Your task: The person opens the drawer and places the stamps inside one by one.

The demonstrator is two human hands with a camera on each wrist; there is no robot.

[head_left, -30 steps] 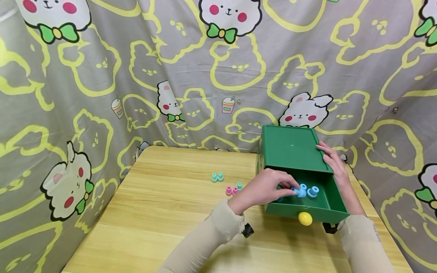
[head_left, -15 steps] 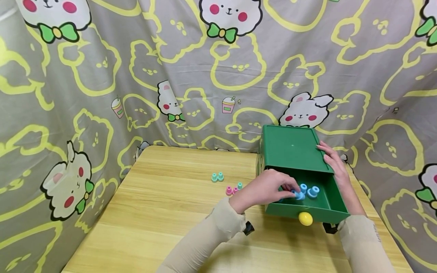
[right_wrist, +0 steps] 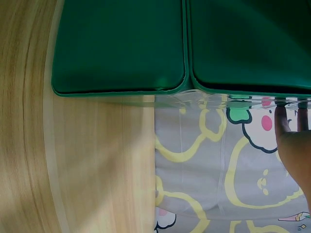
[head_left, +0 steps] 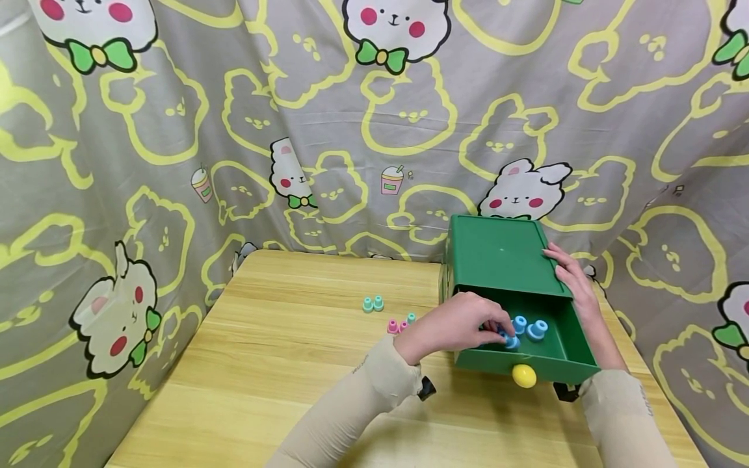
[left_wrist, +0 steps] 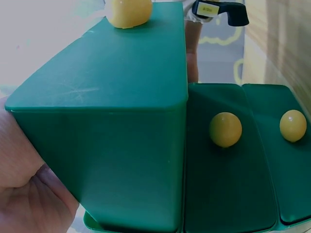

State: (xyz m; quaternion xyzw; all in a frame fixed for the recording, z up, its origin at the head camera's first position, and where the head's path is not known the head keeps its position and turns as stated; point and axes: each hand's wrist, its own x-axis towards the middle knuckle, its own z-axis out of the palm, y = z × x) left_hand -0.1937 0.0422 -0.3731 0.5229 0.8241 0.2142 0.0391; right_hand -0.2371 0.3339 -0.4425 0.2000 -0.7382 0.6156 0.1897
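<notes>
In the head view my left hand [head_left: 462, 322] reaches over the near left wall of the pulled-out top drawer [head_left: 497, 358], thumb and fingers pinching a small light blue peg [head_left: 512, 342] low inside it. Two more blue pegs [head_left: 537, 329] stand to the right of those fingertips, wide at the base and hollow on top. My right hand [head_left: 576, 283] rests with extended fingers against the right side of the green drawer cabinet [head_left: 503, 253]. The right wrist view shows fingers [right_wrist: 282, 120] of that hand at the cabinet's side. Blue pieces farther left are mostly hidden by my left hand.
Two teal pegs [head_left: 372, 303] stand on the wooden table [head_left: 281, 364]; pink pegs [head_left: 393, 326] and another teal one sit by my left wrist. A yellow knob [head_left: 524, 376] sticks out in front. Two lower drawers [left_wrist: 228, 184] are closed. A patterned curtain [head_left: 328, 130] hangs behind.
My left fingertips have shifted slightly left and toward the drawer front with the blue peg, lower than before. My right hand has stayed put on the cabinet.
</notes>
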